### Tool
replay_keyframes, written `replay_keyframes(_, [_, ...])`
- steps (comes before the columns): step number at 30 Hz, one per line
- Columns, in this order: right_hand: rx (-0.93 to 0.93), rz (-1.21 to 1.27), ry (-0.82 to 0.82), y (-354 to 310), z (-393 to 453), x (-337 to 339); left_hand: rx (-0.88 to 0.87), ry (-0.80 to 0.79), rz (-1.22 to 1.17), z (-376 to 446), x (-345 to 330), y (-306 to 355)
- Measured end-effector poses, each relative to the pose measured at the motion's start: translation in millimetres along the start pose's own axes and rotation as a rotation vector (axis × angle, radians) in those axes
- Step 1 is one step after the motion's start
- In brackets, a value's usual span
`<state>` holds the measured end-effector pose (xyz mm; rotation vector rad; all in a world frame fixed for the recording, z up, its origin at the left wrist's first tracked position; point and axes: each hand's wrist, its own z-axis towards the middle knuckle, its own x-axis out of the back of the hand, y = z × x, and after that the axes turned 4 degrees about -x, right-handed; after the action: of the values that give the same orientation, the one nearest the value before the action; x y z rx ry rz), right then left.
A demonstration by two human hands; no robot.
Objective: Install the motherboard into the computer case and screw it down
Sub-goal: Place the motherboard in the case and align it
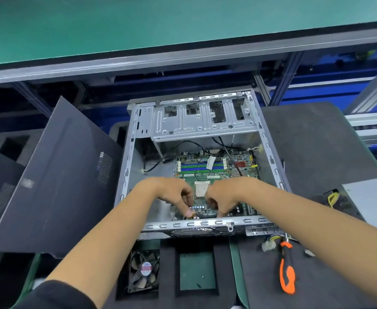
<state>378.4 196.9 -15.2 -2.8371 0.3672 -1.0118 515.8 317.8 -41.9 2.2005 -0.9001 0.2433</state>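
A green motherboard point(214, 172) with blue memory slots and a square processor lies inside the open metal computer case point(127, 166). Both of my hands reach down into the case at the board's near edge. My left hand point(174, 195) has its fingers curled down, fingertips at the board's near left corner by a small brass-coloured part. My right hand point(225, 197) curls its fingers on the board's near edge beside the processor. My hands hide what lies under the fingertips. An orange and black screwdriver point(287, 270) lies on the mat at the right.
The case's dark side panel point(56, 179) leans open at the left. A case fan point(144, 270) sits in a foam cut-out in front. A white connector with yellow wires point(268, 244) lies by the screwdriver. A power supply point(339, 201) stands at the right. A conveyor frame runs behind.
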Motion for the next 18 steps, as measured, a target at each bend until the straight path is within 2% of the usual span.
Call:
replay_keyframes(4, [0.035,-0.087,-0.051,-3.7,3.0,-5.5,0.045,-0.116,0.122,8.3,-7.5,10.4])
replay_keyframes(7, [0.047,-0.094,-0.062,-3.4,7.1,-6.7,0.063,-0.138,0.171,15.5,-11.2,15.6])
replay_keyframes(14, [0.063,-0.01,-0.03,8.1,14.3,-8.7,0.056,-0.146,0.153,16.6,-5.7,9.8])
replay_keyframes(18, [-0.042,0.138,0.019,19.2,18.4,-12.7,0.095,-0.158,0.125,14.9,-6.9,9.2])
